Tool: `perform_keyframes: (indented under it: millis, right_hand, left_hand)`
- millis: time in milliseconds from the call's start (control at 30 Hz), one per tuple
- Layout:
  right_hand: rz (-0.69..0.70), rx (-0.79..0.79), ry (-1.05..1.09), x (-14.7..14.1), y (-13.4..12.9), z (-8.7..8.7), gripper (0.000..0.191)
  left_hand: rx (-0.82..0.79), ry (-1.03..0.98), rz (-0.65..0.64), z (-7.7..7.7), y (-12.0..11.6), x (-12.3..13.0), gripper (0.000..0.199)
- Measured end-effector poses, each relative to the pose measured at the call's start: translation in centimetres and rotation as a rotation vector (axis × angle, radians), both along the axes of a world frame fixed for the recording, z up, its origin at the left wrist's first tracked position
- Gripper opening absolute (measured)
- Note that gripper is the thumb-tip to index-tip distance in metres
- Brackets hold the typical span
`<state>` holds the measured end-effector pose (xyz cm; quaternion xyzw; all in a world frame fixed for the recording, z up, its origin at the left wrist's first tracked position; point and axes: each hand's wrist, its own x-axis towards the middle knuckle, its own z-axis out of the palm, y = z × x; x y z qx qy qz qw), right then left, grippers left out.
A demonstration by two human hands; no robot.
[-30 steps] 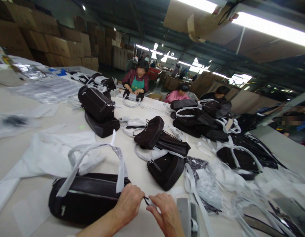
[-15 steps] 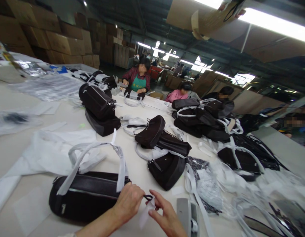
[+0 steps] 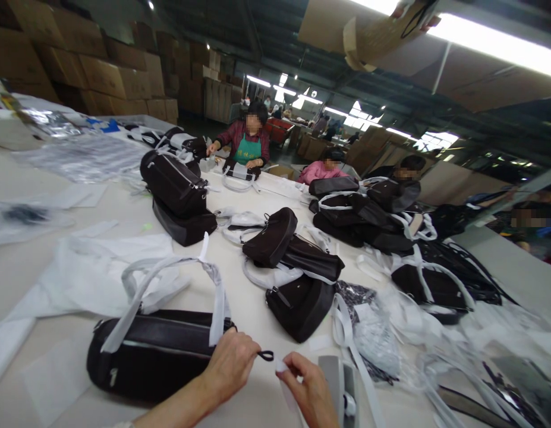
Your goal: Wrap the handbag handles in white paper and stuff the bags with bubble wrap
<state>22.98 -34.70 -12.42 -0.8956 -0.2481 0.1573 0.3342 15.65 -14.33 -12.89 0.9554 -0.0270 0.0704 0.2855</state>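
Note:
A black handbag [image 3: 163,356] lies in front of me at the left, its handles [image 3: 144,291] wrapped in white paper. At the bag's right end, my left hand [image 3: 233,359] is closed on a thin black strap loop [image 3: 266,355], whose end sticks out past the fingers. Just to the right, my right hand [image 3: 306,383] pinches a strip of thin white paper [image 3: 282,365] between thumb and forefinger. The paper is apart from the loop and hangs down beside the hand. The rest of the strap is hidden inside my left hand.
A grey tape dispenser [image 3: 332,386] stands beside my right hand. Several black bags [image 3: 302,303] are piled ahead, with more bags [image 3: 359,208] farther right. Crumpled white wrapping [image 3: 79,273] lies at the left. A person in a green apron [image 3: 248,148] works across the table.
My right hand has moved a little away from the loop, and the white paper has come away with it. My left hand keeps hold of the strap loop.

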Motion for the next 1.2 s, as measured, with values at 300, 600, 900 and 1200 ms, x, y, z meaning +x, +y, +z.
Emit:
perform_keyframes:
  millis: [300, 600, 900, 1200]
  right_hand:
    - [0.026, -0.129, -0.343, 0.0, -0.8, -1.4, 0.028]
    - [0.245, -0.160, -0.547, 0.3, -1.2, -1.1, 0.019]
    - [0.194, -0.182, -0.475, 0.4, -1.0, -0.5, 0.023]
    - [0.187, -0.034, -0.500, 0.2, -1.6, -1.9, 0.038]
  left_hand:
    - [-0.012, -0.031, -0.025, 0.3, 0.2, -0.2, 0.024]
    - [0.021, -0.005, -0.032, 0.0, 0.2, -0.2, 0.023]
    - [0.020, -0.011, -0.034, -0.1, 0.2, -0.2, 0.022]
    - [0.030, 0.022, -0.047, 0.3, 0.2, -0.2, 0.022]
